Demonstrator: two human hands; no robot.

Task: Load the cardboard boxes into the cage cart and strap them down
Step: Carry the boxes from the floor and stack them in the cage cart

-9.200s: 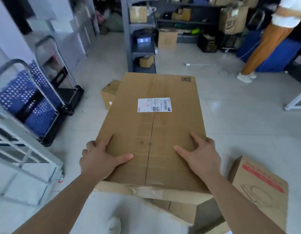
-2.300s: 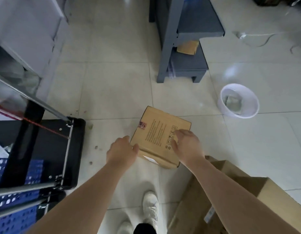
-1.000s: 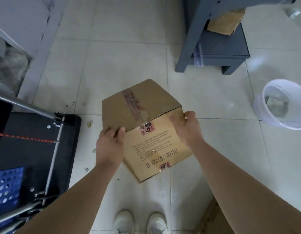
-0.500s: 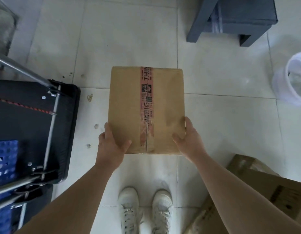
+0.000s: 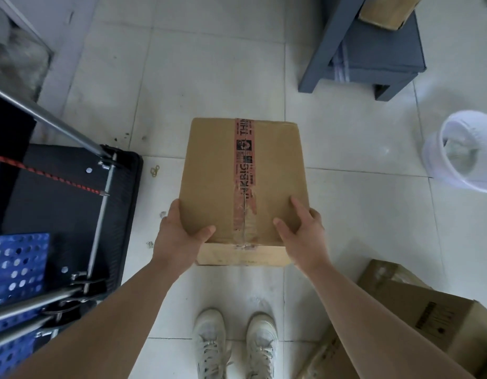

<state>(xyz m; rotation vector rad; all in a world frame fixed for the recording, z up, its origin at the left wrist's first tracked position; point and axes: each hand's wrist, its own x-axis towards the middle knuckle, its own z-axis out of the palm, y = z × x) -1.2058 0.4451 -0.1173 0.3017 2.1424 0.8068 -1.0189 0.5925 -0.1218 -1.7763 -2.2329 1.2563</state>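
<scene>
Boxes counted: one cardboard box (image 5: 209,173) up in the hands, one more box (image 5: 387,8) on the grey shelf (image 5: 379,50), and a floor pile (image 5: 439,321) at lower right, at least two there, overlapping, so no firm count.
Held box: carried flat over the floor tiles, ahead of the two white shoes (image 5: 209,343), right of the cart (image 5: 59,214) and clear of it.
Tape: one red strip (image 5: 244,170) down the middle seam, and there's the print, "THIN" at the far end, "NKBIG" lower down.
Left hand (image 5: 179,236): thumb flat on the top face, fingers wrapped round the near left corner, gripping.
Right hand (image 5: 302,236): thumb and forefinger on the top, the other fingers curled over the right edge, gripping.
Cart: one black deck, metal tube frame, one red-and-black cord (image 5: 45,175) stretched across, a blue perforated panel (image 5: 15,263) beside it.
Bin: one white bin (image 5: 439,157) at right, crumpled pale stuff (image 5: 463,151) inside.
Floor pile print: dark marks on one side, too blurred to read.
Loose bits: a few yellow rubber bands (image 5: 154,170) on the tile by the cart corner.
</scene>
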